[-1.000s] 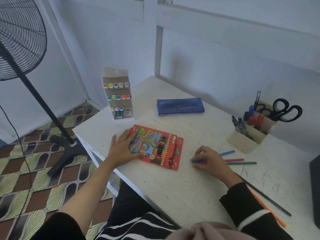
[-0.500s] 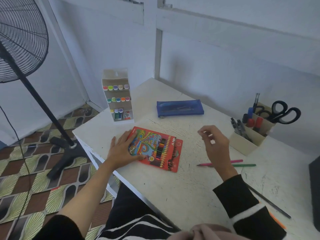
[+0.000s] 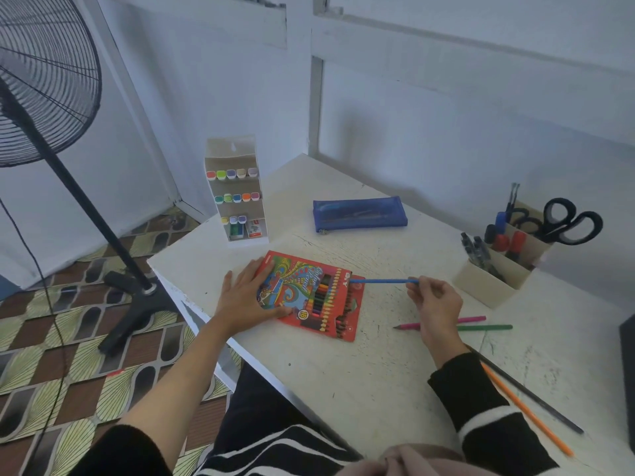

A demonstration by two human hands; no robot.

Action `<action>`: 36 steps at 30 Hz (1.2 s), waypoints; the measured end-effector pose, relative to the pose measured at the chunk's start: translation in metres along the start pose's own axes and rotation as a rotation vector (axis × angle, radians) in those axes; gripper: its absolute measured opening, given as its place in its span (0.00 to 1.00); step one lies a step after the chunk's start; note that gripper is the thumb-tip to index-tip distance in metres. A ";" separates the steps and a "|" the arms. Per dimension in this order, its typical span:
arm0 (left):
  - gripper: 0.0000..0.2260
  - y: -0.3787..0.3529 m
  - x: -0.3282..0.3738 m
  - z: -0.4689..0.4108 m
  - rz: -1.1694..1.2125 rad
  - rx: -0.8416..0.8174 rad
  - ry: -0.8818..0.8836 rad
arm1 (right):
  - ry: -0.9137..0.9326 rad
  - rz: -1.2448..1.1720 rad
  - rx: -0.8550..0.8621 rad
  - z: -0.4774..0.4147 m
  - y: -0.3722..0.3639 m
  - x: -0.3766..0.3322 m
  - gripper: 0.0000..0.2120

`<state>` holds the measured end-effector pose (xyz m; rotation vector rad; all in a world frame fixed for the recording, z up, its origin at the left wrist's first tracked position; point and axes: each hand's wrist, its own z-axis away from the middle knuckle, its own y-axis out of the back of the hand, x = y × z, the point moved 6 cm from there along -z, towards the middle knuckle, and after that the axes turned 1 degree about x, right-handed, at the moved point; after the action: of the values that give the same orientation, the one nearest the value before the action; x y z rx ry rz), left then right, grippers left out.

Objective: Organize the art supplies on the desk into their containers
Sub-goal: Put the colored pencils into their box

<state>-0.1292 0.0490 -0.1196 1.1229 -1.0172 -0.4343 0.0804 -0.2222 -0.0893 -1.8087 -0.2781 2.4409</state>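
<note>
Head view, left hand flat, fingers straight on pencil box, right hand fingers pinching blue pencil at box's open end, white surface.

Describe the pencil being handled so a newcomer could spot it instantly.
On the white desk, find the red pencil box. At its far right corner a blue pencil points into it, pinched by the right hand. The pink pencil and green pencil nearby lie loose; only this one is held.
</note>
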 end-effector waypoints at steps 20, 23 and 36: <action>0.59 0.003 0.002 0.002 -0.006 -0.019 0.014 | 0.341 0.836 -0.575 0.015 -0.094 0.022 0.09; 0.59 0.001 0.001 0.002 -0.005 -0.018 0.011 | 0.334 0.917 -0.652 0.013 -0.085 0.012 0.08; 0.58 -0.001 -0.001 -0.001 -0.020 -0.004 0.009 | 0.459 1.341 -0.843 0.002 -0.003 0.005 0.09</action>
<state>-0.1292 0.0497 -0.1212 1.1313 -0.9979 -0.4467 0.0775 -0.2182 -0.0926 -3.8196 0.0070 2.4857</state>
